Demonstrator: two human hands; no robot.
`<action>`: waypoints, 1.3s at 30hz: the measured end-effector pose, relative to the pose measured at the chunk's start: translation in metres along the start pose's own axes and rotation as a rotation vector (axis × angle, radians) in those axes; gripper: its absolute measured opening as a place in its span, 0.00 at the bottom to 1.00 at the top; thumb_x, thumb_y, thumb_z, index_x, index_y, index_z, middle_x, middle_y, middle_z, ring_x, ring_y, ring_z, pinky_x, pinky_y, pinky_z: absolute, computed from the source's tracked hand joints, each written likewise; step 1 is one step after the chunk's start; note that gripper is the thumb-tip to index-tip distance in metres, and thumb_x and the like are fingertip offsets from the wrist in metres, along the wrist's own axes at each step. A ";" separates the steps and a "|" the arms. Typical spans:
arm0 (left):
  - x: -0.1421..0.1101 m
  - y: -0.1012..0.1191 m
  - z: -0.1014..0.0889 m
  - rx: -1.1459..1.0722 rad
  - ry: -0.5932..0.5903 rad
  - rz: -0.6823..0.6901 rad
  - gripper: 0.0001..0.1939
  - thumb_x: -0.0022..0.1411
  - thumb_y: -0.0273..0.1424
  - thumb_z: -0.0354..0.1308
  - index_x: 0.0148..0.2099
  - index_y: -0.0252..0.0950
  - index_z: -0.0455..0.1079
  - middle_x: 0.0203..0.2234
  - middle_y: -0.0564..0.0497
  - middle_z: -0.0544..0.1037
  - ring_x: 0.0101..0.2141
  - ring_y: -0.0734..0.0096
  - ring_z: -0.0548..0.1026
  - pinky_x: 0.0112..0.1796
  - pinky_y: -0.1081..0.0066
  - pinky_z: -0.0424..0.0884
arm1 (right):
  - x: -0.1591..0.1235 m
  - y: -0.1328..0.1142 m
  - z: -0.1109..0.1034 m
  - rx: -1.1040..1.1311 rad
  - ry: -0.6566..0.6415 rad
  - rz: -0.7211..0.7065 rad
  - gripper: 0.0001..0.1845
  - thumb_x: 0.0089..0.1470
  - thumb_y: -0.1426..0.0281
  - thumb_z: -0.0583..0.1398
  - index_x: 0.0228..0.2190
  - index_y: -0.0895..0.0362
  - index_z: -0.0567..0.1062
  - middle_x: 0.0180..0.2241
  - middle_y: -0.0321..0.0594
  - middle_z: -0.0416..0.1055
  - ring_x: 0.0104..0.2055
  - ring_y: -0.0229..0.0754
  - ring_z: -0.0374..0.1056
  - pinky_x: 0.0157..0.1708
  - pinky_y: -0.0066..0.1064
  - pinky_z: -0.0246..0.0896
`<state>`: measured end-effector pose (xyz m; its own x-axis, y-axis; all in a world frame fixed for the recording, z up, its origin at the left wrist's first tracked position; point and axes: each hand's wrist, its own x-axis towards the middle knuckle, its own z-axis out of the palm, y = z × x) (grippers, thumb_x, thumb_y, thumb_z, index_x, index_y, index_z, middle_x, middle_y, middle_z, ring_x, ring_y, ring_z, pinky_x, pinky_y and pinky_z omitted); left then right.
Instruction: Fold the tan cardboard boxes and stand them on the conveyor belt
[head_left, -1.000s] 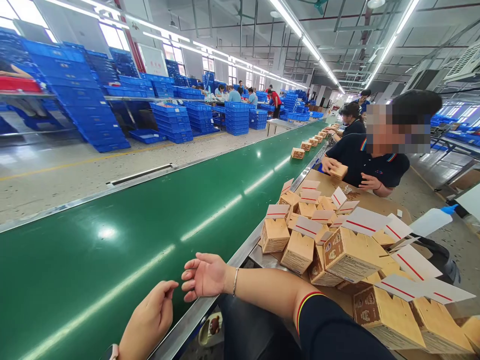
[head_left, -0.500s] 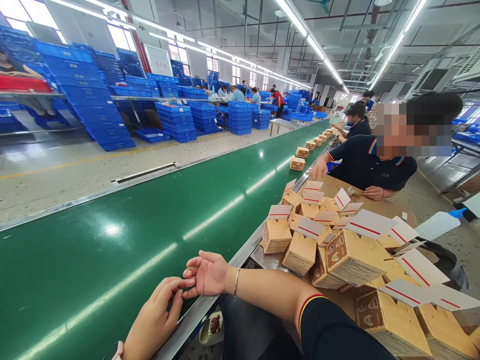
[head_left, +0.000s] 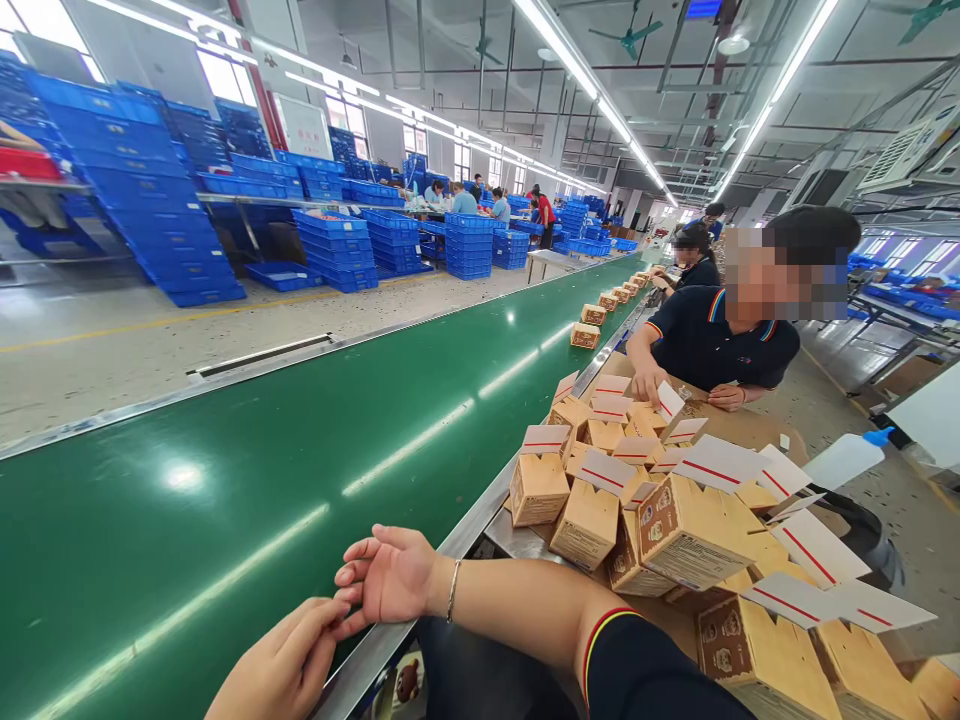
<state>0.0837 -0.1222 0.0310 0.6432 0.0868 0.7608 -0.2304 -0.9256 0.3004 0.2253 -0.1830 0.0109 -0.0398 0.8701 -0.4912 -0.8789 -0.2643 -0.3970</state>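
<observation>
My right hand (head_left: 394, 580) is palm up over the near edge of the conveyor belt (head_left: 247, 480), its fingers loosely curled and apart, with nothing in the palm. A thin bracelet circles that wrist. My left hand (head_left: 281, 655) comes in from below, its fingertips touching the fingers of my right hand. Its thumb stands away from the fingers, and no object shows in it. To the right of my forearm lies a pile of small tan and brown cartons (head_left: 589, 520), several with white, red-striped flaps standing up.
Several finished-looking cartons (head_left: 585, 335) stand in a row along the belt's far right side. A co-worker (head_left: 712, 335) sits beyond the pile, one hand at its far end. A white bottle with a blue tip (head_left: 847, 458) lies at right. Stacked blue crates (head_left: 142, 190) stand across the aisle.
The view has turned slightly right, and my hands appear lower and further left, still touching. The co-worker's hand has moved from the belt's edge to the cartons.
</observation>
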 end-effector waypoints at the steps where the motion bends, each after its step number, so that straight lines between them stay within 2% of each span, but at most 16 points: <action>1: 0.001 0.001 -0.001 -0.016 -0.016 0.014 0.09 0.65 0.26 0.46 0.36 0.39 0.66 0.22 0.56 0.76 0.21 0.78 0.75 0.25 0.85 0.70 | 0.000 0.000 -0.001 -0.001 -0.013 0.004 0.31 0.64 0.64 0.35 0.22 0.58 0.70 0.21 0.40 0.64 0.24 0.41 0.60 0.38 0.42 0.57; 6: -0.001 0.002 -0.002 -0.068 -0.099 0.008 0.11 0.62 0.21 0.45 0.36 0.39 0.66 0.24 0.56 0.76 0.22 0.79 0.75 0.26 0.85 0.70 | 0.005 0.001 -0.012 -0.008 -0.109 -0.005 0.25 0.62 0.58 0.45 0.25 0.59 0.72 0.24 0.41 0.66 0.24 0.41 0.60 0.32 0.38 0.57; 10: -0.003 0.002 -0.001 -0.091 -0.085 -0.027 0.13 0.60 0.19 0.44 0.36 0.39 0.66 0.25 0.54 0.76 0.24 0.77 0.76 0.28 0.83 0.71 | 0.008 0.001 -0.018 -0.022 -0.163 -0.023 0.22 0.59 0.54 0.51 0.27 0.59 0.72 0.25 0.40 0.67 0.26 0.40 0.61 0.33 0.37 0.58; 14: -0.004 0.004 0.001 -0.106 -0.076 -0.093 0.12 0.60 0.20 0.44 0.35 0.39 0.66 0.22 0.56 0.75 0.21 0.78 0.74 0.25 0.84 0.70 | 0.007 0.000 -0.016 -0.013 -0.125 -0.027 0.24 0.61 0.56 0.47 0.28 0.59 0.71 0.25 0.40 0.66 0.25 0.40 0.61 0.34 0.38 0.59; 19: -0.002 0.006 0.001 -0.132 -0.066 -0.104 0.11 0.60 0.20 0.44 0.35 0.39 0.65 0.22 0.57 0.74 0.21 0.79 0.73 0.24 0.84 0.69 | 0.006 0.001 -0.016 -0.024 -0.109 -0.029 0.23 0.61 0.57 0.46 0.28 0.59 0.71 0.25 0.40 0.66 0.25 0.41 0.61 0.33 0.38 0.58; 23: 0.000 0.006 0.000 -0.172 -0.087 -0.080 0.11 0.61 0.20 0.45 0.35 0.39 0.65 0.23 0.57 0.75 0.22 0.79 0.74 0.25 0.85 0.70 | 0.006 0.002 -0.018 -0.039 -0.134 -0.037 0.22 0.59 0.55 0.50 0.28 0.59 0.72 0.25 0.41 0.67 0.25 0.40 0.60 0.32 0.35 0.56; 26: -0.002 0.005 0.001 -0.176 -0.114 -0.072 0.12 0.62 0.21 0.44 0.35 0.39 0.66 0.23 0.56 0.75 0.22 0.79 0.75 0.25 0.85 0.70 | 0.006 0.002 -0.017 -0.048 -0.130 -0.020 0.23 0.60 0.56 0.48 0.28 0.60 0.72 0.25 0.41 0.67 0.25 0.40 0.60 0.30 0.34 0.54; 29: -0.007 0.001 0.001 -0.146 -0.136 -0.077 0.12 0.62 0.22 0.44 0.35 0.39 0.67 0.24 0.54 0.77 0.24 0.77 0.77 0.27 0.83 0.72 | 0.006 0.001 -0.016 -0.056 -0.152 0.000 0.23 0.61 0.57 0.47 0.29 0.59 0.72 0.26 0.41 0.67 0.24 0.39 0.58 0.31 0.34 0.54; 34: -0.012 -0.003 0.002 -0.081 -0.207 -0.099 0.12 0.63 0.24 0.45 0.33 0.39 0.69 0.26 0.53 0.78 0.28 0.73 0.79 0.30 0.81 0.74 | 0.007 0.001 -0.020 -0.086 -0.225 0.001 0.23 0.60 0.54 0.51 0.30 0.59 0.72 0.27 0.41 0.68 0.25 0.37 0.56 0.32 0.33 0.52; 39: -0.010 0.001 0.003 -0.086 -0.194 -0.063 0.13 0.62 0.22 0.43 0.33 0.39 0.67 0.24 0.54 0.77 0.27 0.75 0.78 0.29 0.82 0.72 | 0.006 0.001 -0.020 -0.108 -0.240 0.009 0.22 0.60 0.54 0.51 0.31 0.59 0.72 0.28 0.40 0.68 0.24 0.36 0.55 0.31 0.31 0.50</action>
<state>0.0791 -0.1246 0.0219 0.7847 0.0630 0.6167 -0.2417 -0.8850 0.3979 0.2334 -0.1865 -0.0084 -0.1703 0.9378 -0.3025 -0.8225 -0.3043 -0.4806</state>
